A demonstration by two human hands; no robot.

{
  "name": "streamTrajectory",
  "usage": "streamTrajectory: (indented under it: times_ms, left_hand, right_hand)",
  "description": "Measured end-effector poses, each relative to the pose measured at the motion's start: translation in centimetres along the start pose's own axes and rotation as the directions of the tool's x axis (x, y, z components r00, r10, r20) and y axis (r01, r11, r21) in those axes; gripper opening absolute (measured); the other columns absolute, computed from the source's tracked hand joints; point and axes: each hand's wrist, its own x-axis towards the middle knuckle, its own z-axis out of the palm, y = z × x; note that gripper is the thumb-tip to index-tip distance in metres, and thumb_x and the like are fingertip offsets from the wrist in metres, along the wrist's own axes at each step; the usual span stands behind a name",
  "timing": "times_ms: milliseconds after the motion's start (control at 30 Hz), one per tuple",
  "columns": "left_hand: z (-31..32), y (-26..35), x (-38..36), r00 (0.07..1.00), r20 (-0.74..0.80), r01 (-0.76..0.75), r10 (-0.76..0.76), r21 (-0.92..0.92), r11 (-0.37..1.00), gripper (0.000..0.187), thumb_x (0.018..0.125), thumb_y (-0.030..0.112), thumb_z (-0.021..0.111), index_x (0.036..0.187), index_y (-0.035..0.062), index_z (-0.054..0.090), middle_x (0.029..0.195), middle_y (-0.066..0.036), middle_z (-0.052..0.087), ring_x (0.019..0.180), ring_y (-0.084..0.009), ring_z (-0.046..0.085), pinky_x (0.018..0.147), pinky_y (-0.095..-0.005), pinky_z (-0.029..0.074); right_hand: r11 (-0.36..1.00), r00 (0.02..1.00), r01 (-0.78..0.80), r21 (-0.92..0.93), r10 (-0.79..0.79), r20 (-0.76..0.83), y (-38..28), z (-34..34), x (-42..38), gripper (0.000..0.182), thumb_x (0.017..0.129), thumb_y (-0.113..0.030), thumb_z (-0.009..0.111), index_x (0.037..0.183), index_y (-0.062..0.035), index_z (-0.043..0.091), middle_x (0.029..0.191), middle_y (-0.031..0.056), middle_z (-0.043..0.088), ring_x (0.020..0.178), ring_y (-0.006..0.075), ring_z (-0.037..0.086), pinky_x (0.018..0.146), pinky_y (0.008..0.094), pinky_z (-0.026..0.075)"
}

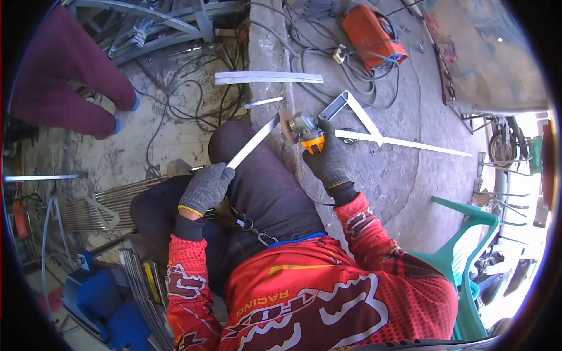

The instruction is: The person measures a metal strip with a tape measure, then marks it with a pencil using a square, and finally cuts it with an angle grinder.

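My left hand [205,187], in a grey knit glove, grips the near end of a flat metal strip [254,141] that rests across my raised knee and points up to the right. My right hand [329,161], gloved too, holds an angle grinder [304,131] with an orange body. Its disc [287,126] sits at the far end of the strip. Red patterned sleeves cover both my arms.
An orange welding machine [372,32] with tangled cables lies at the top. Welded metal bars [374,131] and a loose flat bar [268,77] lie on the concrete. Another person's legs [70,76] stand at the upper left. A green plastic chair [468,257] is at the right, metal rods [99,205] at the left.
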Motion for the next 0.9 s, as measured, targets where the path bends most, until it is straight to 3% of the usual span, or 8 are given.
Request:
streamTrajectory:
  times_ms: [67,167,267,367,467,533,733,900]
  left_hand:
    - [0.1,-0.1,-0.1,0.996,-0.030,-0.084,0.086,0.051,0.995,0.036,0.106,0.031,0.052,0.105,-0.0016,0.068,0.097,-0.026,0.069,0.093,-0.0452,0.066,0.081,-0.0541,0.052]
    - [1.0,-0.4,-0.3,0.996,0.001,0.090,-0.090,-0.016,0.996,0.029,0.104,0.024,0.054,0.108,-0.0001,0.068,0.100,-0.024,0.069,0.092,-0.0429,0.067,0.080,-0.0523,0.053]
    - [0.3,0.2,-0.3,0.990,-0.126,-0.047,0.057,0.074,0.996,0.023,0.102,0.019,0.056,0.109,0.0017,0.068,0.102,-0.021,0.068,0.092,-0.0403,0.068,0.079,-0.0506,0.054]
    - [-1.6,1.3,0.1,0.996,0.056,0.068,-0.067,-0.022,0.997,0.021,0.101,0.017,0.056,0.109,0.0021,0.069,0.104,-0.020,0.068,0.092,-0.0389,0.067,0.078,-0.0499,0.054]
    - [-0.6,0.3,0.1,0.995,-0.009,-0.095,0.096,0.082,0.992,0.021,0.102,0.017,0.055,0.108,0.0017,0.068,0.104,-0.020,0.068,0.091,-0.0389,0.067,0.078,-0.0506,0.054]
    - [-0.8,0.7,0.1,0.999,0.030,0.014,-0.013,-0.046,0.999,0.022,0.104,0.019,0.054,0.104,0.0009,0.066,0.101,-0.023,0.067,0.091,-0.0420,0.066,0.077,-0.0520,0.052]
    - [-3.0,2.8,0.9,0.937,0.182,0.346,-0.297,-0.381,0.858,0.032,0.108,0.027,0.050,0.095,-0.0005,0.061,0.092,-0.028,0.063,0.092,-0.0497,0.061,0.076,-0.0557,0.047]
    - [-3.0,2.6,0.9,0.934,0.194,0.354,-0.301,-0.368,0.860,0.034,0.108,0.028,0.049,0.094,-0.0001,0.062,0.090,-0.028,0.063,0.088,-0.0497,0.061,0.076,-0.0556,0.047]
  right_hand:
    - [0.997,0.997,0.074,-0.004,-0.074,-0.020,-1.1,0.4,0.5,0.079,0.075,-0.009,0.079,0.146,-0.0087,0.045,0.127,0.0263,0.065,0.117,0.0455,0.065,0.097,0.0491,0.054]
    - [0.999,0.999,0.042,0.004,-0.042,0.033,-1.9,0.4,0.6,0.078,0.075,-0.008,0.079,0.146,-0.0080,0.045,0.126,0.0272,0.064,0.117,0.0462,0.065,0.097,0.0498,0.054]
    - [0.996,0.997,0.080,-0.034,-0.080,0.002,-0.7,1.0,0.4,0.078,0.075,-0.007,0.078,0.146,-0.0081,0.045,0.125,0.0276,0.065,0.116,0.0468,0.065,0.097,0.0501,0.054]
    - [0.998,0.998,0.060,-0.012,-0.059,0.016,-0.3,0.4,-0.2,0.078,0.076,-0.007,0.078,0.146,-0.0078,0.045,0.127,0.0283,0.064,0.117,0.0464,0.065,0.097,0.0505,0.053]
    - [0.999,0.996,-0.036,-0.023,0.037,0.075,-0.3,-0.3,-0.7,0.078,0.075,-0.006,0.076,0.146,-0.0075,0.043,0.128,0.0289,0.063,0.120,0.0468,0.063,0.097,0.0503,0.053]
    - [0.977,0.963,-0.213,-0.005,0.211,0.166,-0.5,-0.7,-0.8,0.082,0.073,-0.005,0.078,0.146,-0.0079,0.040,0.126,0.0260,0.063,0.117,0.0424,0.064,0.096,0.0471,0.054]
    - [0.877,0.929,-0.324,0.355,0.224,0.296,0.9,-1.1,-0.2,0.091,0.068,-0.004,0.084,0.146,-0.0103,0.036,0.119,0.0168,0.060,0.108,0.0286,0.060,0.093,0.0426,0.052]
    - [0.860,0.918,-0.334,0.387,0.203,0.342,0.9,-0.1,0.2,0.092,0.069,-0.006,0.085,0.147,-0.0102,0.035,0.121,0.0177,0.060,0.110,0.0294,0.060,0.094,0.0430,0.052]
